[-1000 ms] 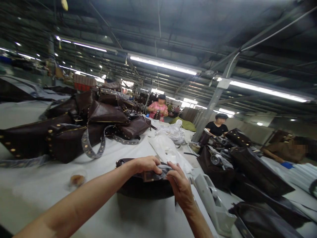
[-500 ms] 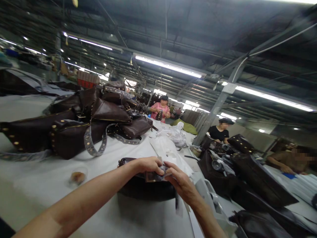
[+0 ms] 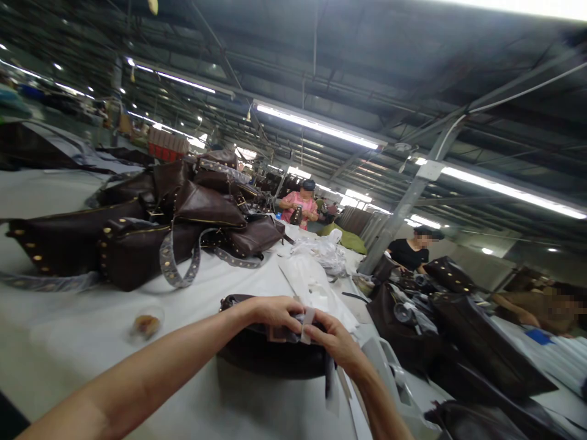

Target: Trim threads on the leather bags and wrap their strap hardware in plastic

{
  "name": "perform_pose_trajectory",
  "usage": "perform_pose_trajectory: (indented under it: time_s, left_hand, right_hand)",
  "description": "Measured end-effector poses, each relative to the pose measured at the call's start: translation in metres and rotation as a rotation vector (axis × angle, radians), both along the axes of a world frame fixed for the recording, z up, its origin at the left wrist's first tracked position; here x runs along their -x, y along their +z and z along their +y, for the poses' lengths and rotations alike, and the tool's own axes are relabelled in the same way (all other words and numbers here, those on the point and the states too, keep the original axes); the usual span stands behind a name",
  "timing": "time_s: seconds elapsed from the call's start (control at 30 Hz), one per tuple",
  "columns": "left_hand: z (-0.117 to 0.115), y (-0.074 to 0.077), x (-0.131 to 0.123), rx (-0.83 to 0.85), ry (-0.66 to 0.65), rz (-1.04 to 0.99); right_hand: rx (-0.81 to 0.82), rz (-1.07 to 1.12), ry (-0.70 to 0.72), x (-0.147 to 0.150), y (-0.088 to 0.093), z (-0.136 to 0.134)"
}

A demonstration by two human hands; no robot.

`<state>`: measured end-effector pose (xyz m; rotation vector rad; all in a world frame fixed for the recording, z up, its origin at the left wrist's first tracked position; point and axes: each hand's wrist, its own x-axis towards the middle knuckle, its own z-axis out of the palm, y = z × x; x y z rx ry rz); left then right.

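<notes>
Both hands sit closer together than a second ago, and a pale narrow strip [image 3: 306,322] now stands between the fingertips. Lower centre: left hand [image 3: 274,310] clamps a grey strap end [image 3: 279,333] on the dark brown leather bag [image 3: 270,359]; right hand [image 3: 337,343] pinches the strip. Risk: fingertip-only pinch, so the strip could slip or land crooked.

A white table [image 3: 68,354] carries a heap of brown bags [image 3: 202,211], a small dish [image 3: 147,322], white wrappers [image 3: 321,250] and one dark bag [image 3: 270,360].
</notes>
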<state>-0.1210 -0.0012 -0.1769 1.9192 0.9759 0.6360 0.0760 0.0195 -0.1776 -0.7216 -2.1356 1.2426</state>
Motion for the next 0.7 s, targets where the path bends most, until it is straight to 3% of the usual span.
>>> perform_pose_trajectory:
  time_s: [0.07, 0.17, 0.4, 0.7]
  left_hand:
    - [0.001, -0.001, 0.001, -0.046, -0.023, 0.002]
    - [0.002, -0.003, 0.003, -0.094, 0.043, 0.061]
    - [0.003, -0.006, 0.006, -0.048, 0.059, 0.045]
    - [0.007, -0.01, 0.012, -0.146, 0.129, 0.105]
  right_hand:
    - [0.07, 0.0, 0.045, 0.002, 0.003, 0.001]
    - [0.107, 0.024, 0.035, 0.004, 0.001, 0.002]
    - [0.035, 0.094, -0.059, 0.006, -0.014, 0.001]
    - [0.038, 0.138, -0.066, 0.009, -0.012, -0.001]
